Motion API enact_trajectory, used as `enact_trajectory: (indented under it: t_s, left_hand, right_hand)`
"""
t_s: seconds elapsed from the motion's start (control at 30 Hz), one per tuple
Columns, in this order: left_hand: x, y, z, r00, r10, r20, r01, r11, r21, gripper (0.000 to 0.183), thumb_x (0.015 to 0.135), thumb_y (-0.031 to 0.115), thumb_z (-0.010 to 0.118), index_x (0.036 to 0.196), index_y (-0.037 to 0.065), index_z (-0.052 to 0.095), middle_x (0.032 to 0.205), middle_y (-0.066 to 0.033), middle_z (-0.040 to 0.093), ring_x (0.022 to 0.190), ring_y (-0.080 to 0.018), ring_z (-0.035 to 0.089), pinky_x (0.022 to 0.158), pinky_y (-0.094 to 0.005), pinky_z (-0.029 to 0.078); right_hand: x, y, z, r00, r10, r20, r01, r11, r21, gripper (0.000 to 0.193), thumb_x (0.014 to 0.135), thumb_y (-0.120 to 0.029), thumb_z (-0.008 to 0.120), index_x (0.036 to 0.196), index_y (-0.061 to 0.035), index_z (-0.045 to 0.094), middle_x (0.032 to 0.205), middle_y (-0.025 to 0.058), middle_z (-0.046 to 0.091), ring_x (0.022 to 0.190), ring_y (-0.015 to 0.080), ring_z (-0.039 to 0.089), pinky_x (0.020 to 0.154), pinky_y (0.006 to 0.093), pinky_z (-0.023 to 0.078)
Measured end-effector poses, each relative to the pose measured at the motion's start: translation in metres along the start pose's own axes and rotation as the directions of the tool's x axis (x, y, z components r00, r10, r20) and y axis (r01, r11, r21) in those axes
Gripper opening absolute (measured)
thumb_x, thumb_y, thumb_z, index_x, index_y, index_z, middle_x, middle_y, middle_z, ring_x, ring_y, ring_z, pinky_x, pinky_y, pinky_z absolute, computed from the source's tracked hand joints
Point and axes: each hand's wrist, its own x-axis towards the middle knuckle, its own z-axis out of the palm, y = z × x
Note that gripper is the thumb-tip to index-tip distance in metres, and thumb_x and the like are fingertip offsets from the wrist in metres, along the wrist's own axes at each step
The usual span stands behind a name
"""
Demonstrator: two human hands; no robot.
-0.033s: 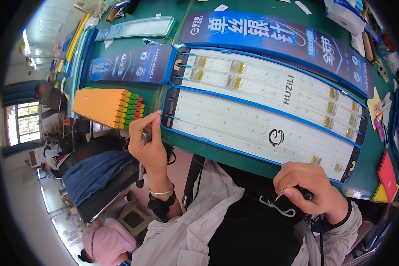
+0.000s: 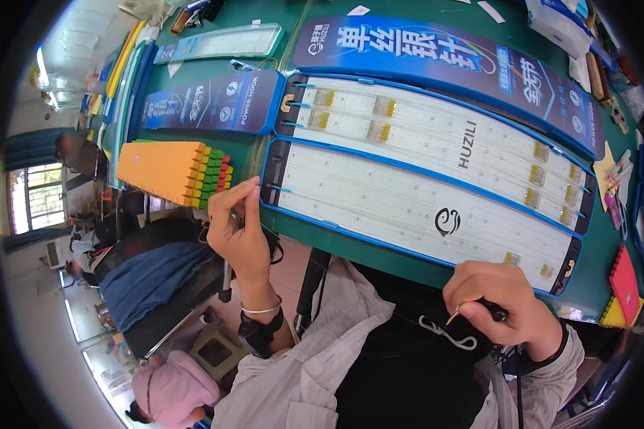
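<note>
A long blue-rimmed case (image 2: 436, 243) lies unfolded on the green table, its white trays holding clusters of fine gold-coloured hooks (image 2: 385, 106). At the case's left corner, my left hand (image 2: 237, 225) is raised with thumb and forefinger pinched together; whatever they hold is too fine to make out. Below the case's near right edge, my right hand (image 2: 504, 307) is closed. A slim gold-coloured tip (image 2: 451, 315) sticks out between its thumb and finger, and a black rounded handle end (image 2: 492, 310) shows in the palm. Under it, against dark cloth, hangs a grey cord loop (image 2: 447, 334).
Stacked orange, green and red foam boards (image 2: 166, 171) stand left of the case. Behind it lie a long purple printed lid (image 2: 436, 53), a shorter purple case (image 2: 211, 104) and a clear box (image 2: 229, 44). Red and yellow boards (image 2: 625, 282) sit at the right edge. Another person (image 2: 175, 390) is lower left.
</note>
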Motion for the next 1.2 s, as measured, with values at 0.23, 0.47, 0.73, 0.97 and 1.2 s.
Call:
enact_trajectory:
  t_s: [0.23, 0.47, 0.73, 0.97, 1.2]
  left_hand:
    - [-0.005, -0.008, 0.003, 1.0, -0.009, 0.009, 0.011, 0.99, -0.14, 0.011, 0.088, -0.008, 0.065, 0.097, -0.002, 0.066, 0.097, -0.0091, 0.068, 0.086, -0.0121, 0.059, 0.074, -0.0218, 0.045]
    - [-0.005, -0.011, 0.003, 0.998, 0.03, 0.05, -0.026, 0.996, -0.091, 0.01, 0.091, -0.01, 0.062, 0.099, -0.004, 0.063, 0.099, -0.0116, 0.067, 0.09, -0.0135, 0.064, 0.083, -0.0238, 0.049]
    - [-0.006, -0.01, 0.0, 0.997, 0.038, 0.064, -0.032, 0.995, -0.096, 0.011, 0.091, -0.01, 0.062, 0.099, -0.003, 0.063, 0.1, -0.011, 0.067, 0.089, -0.0127, 0.063, 0.081, -0.0234, 0.049]
    - [0.007, 0.014, 0.002, 0.95, 0.248, 0.19, -0.286, 0.936, 0.207, 0.035, 0.076, -0.001, 0.079, 0.11, 0.005, 0.073, 0.086, -0.0068, 0.074, 0.08, -0.0194, 0.053, 0.079, -0.0301, 0.046]
    - [0.008, 0.071, 0.034, 0.789, 0.416, 0.452, -0.321, 0.907, -0.274, 0.052, 0.077, -0.004, 0.077, 0.127, -0.001, 0.061, 0.084, -0.0051, 0.076, 0.083, -0.0202, 0.069, 0.093, -0.0365, 0.048]
  right_hand:
    - [-0.003, 0.001, -0.007, 0.997, 0.071, -0.006, -0.07, 0.99, 0.121, 0.007, 0.092, -0.001, 0.059, 0.085, -0.0002, 0.06, 0.083, 0.0117, 0.064, 0.073, 0.0236, 0.062, 0.065, 0.0306, 0.048]
    - [-0.002, 0.004, -0.007, 0.998, 0.061, -0.02, -0.058, 0.99, 0.132, 0.009, 0.093, -0.002, 0.057, 0.085, 0.0009, 0.059, 0.083, 0.013, 0.063, 0.073, 0.0231, 0.061, 0.066, 0.0306, 0.048]
    - [-0.001, 0.003, -0.007, 0.998, 0.065, -0.011, -0.063, 0.991, 0.115, 0.009, 0.094, -0.003, 0.057, 0.085, 0.0004, 0.059, 0.083, 0.0126, 0.063, 0.073, 0.0227, 0.061, 0.066, 0.0303, 0.048]
    - [-0.008, -0.007, -0.014, 0.995, 0.04, -0.086, -0.035, 0.997, 0.067, 0.005, 0.089, -0.001, 0.063, 0.086, 0.0011, 0.065, 0.083, 0.0128, 0.064, 0.074, 0.0235, 0.063, 0.065, 0.0307, 0.048]
    - [-0.026, -0.025, -0.035, 0.92, -0.199, -0.337, -0.07, 0.765, -0.64, 0.014, 0.074, 0.007, 0.072, 0.085, 0.0012, 0.064, 0.08, 0.0118, 0.061, 0.071, 0.0254, 0.062, 0.059, 0.0317, 0.047]
